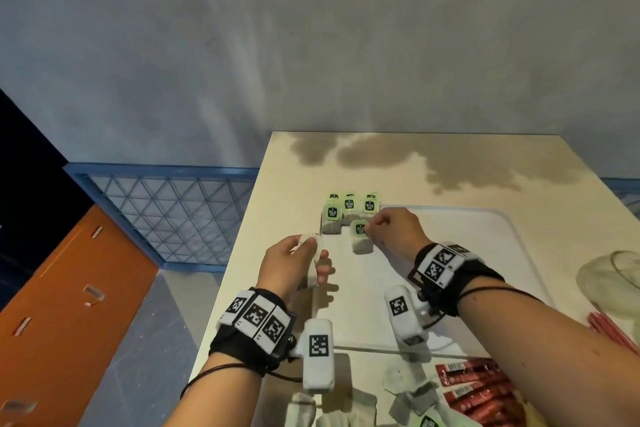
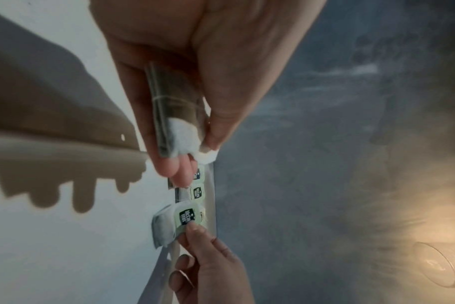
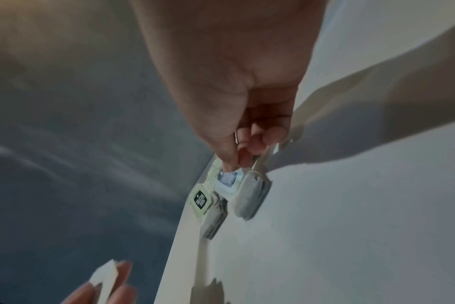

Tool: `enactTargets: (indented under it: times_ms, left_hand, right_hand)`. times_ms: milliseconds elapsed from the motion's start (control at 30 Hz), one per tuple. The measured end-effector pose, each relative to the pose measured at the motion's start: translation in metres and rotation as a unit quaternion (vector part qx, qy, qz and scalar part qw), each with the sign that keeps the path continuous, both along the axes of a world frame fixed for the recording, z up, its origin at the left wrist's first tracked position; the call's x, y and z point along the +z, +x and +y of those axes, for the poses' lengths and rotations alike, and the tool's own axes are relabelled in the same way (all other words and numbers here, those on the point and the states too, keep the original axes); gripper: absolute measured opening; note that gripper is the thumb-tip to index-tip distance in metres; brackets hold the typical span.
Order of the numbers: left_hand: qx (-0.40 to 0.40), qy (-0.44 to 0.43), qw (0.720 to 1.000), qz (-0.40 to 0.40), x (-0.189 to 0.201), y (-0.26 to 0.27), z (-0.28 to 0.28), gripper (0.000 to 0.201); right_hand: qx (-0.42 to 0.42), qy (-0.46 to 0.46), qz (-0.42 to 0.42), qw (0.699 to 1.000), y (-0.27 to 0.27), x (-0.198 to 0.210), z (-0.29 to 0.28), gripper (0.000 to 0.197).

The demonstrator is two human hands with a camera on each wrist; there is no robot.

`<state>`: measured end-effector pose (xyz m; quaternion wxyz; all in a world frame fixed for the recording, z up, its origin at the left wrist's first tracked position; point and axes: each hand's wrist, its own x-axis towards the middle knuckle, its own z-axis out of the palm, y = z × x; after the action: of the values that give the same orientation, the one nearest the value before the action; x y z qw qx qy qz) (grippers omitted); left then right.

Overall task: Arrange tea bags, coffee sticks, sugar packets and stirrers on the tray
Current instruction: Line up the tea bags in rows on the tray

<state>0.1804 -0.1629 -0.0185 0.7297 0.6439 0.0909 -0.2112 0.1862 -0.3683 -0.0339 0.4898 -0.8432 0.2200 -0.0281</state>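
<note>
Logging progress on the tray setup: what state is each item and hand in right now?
White plastic tray: flat on table.
Green-tagged tea bags: laid at tray's far-left corner.
Newest tea bag: on tray, tag pinched by right hand.
Left hand: holds another tea bag.
Red coffee sticks: off tray.

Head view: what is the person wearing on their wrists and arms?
Each wrist has a black band carrying white square-coded tags and a white boxy camera with its own tag. A thin dark cord loops round each bare forearm. No sleeves show.
</note>
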Motion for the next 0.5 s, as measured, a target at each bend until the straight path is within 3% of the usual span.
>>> enactTargets:
  times_ms: [133,333,500]
  left_hand:
    - [-0.015,0.040,0.999,0.013,-0.009,0.010,0.003,0.017]
    - [-0.023,0.044,0.998,0.027,-0.011,0.011,0.002,0.024]
    - [-0.039,0.080,0.996,-0.012,-0.006,0.005,-0.003,0.022]
  right_hand:
    - [0.010,-0.068,0.019,0.997,0.031,-0.003,-0.002,0.008]
    - [0.002,-0.060,0.020,0.998,0.050,-0.007,0.005,0.013]
    - [-0.012,-0.047,0.014,0.999,0.046,-0.002,0.005,0.013]
